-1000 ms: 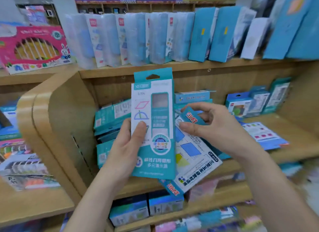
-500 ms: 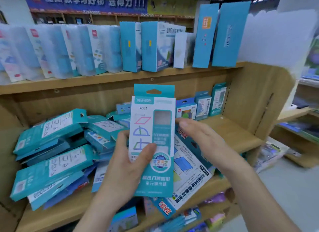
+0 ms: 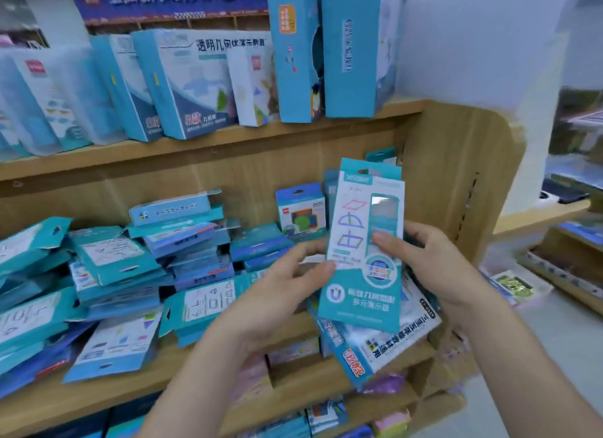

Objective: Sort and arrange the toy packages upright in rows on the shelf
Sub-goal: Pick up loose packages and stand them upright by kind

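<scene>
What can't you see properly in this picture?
1. Head view: the white package is mostly covered by the teal package held in front of it.
2. Head view: the right hand reaches behind the teal package, which hides its fingertips.
3. Head view: the teal package's small print is blurred.
4. Head view: the left edge cuts off the pile of flat packages.

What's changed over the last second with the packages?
The teal package was carried right, toward the shelf's end wall. The right hand now pinches its front with the thumb; the left hand slid to its left edge. The white package stays behind it; the pile is untouched.
</scene>
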The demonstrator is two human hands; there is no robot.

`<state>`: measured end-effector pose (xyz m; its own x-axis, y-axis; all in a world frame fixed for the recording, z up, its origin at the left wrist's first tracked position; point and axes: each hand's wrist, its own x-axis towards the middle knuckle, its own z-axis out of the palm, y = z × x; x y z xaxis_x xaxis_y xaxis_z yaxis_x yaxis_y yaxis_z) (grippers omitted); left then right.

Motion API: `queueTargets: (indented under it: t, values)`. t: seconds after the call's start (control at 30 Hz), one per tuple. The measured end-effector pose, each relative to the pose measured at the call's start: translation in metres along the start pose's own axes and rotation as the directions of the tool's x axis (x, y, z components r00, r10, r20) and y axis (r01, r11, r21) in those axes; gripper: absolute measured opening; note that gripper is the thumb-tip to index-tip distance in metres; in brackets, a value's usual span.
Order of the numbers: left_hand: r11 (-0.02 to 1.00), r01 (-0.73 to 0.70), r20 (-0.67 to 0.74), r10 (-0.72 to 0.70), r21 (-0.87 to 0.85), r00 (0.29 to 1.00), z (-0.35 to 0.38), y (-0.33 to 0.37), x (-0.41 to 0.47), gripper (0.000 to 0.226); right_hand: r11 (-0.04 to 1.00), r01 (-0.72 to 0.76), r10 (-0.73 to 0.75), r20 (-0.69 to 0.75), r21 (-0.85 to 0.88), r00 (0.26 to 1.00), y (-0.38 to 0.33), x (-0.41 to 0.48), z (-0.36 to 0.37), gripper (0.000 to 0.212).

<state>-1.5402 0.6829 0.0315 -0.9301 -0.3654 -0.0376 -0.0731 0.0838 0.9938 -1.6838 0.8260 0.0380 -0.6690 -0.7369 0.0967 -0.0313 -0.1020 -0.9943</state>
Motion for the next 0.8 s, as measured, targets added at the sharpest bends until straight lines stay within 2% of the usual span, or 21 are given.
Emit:
queueTargets:
  t: [0.07, 0.2, 0.3, 0.37, 0.57, 0.63, 0.7, 0.8]
  values:
    - [0.994, -0.004, -0.005, 0.005, 0.109, 1.0, -0.001, -0.001, 0.011, 0.023, 0.998, -0.041, 0.042, -0.03, 0.049, 0.999, 0.006, 0.016, -0.014, 0.023]
    - [0.972, 0.004, -0.174, 0.038, 0.237, 0.984, -0.004, -0.009, 0.031, 0.036, 0.983, -0.054, 0.081, -0.15, 0.174, 0.985, 0.02, 0.048, -0.031, 0.014]
    - [0.978, 0.013, -0.394, 0.072, 0.209, 0.916, -0.023, -0.024, 0.048, 0.035, 0.981, -0.047, 0.098, -0.276, 0.188, 0.956, 0.033, 0.067, -0.046, 0.013]
    - [0.99, 0.015, -0.49, 0.055, 0.138, 0.87, -0.034, -0.035, 0.062, 0.033, 0.979, -0.056, 0.119, -0.327, 0.194, 0.938, 0.044, 0.073, -0.053, 0.017]
    - [0.98, 0.107, -0.443, -0.023, 0.165, 0.896, -0.03, -0.079, 0.093, 0.035, 0.969, -0.167, 0.222, -0.34, 0.184, 0.914, 0.071, 0.079, -0.055, 0.017]
    - [0.915, 0.147, -0.457, 0.045, 0.377, 0.888, -0.029, -0.091, 0.097, 0.03, 0.97, -0.175, 0.223, -0.337, 0.166, 0.915, 0.078, 0.081, -0.056, 0.015]
    - [0.77, 0.219, -0.461, 0.108, 0.599, 0.881, -0.03, -0.096, 0.095, 0.03, 0.974, -0.182, 0.218, -0.321, 0.137, 0.922, 0.082, 0.082, -0.056, 0.017]
    - [0.551, 0.32, -0.456, 0.126, 0.77, 0.881, -0.031, -0.097, 0.092, 0.033, 0.983, -0.153, 0.175, -0.256, 0.104, 0.951, 0.085, 0.088, -0.055, 0.023]
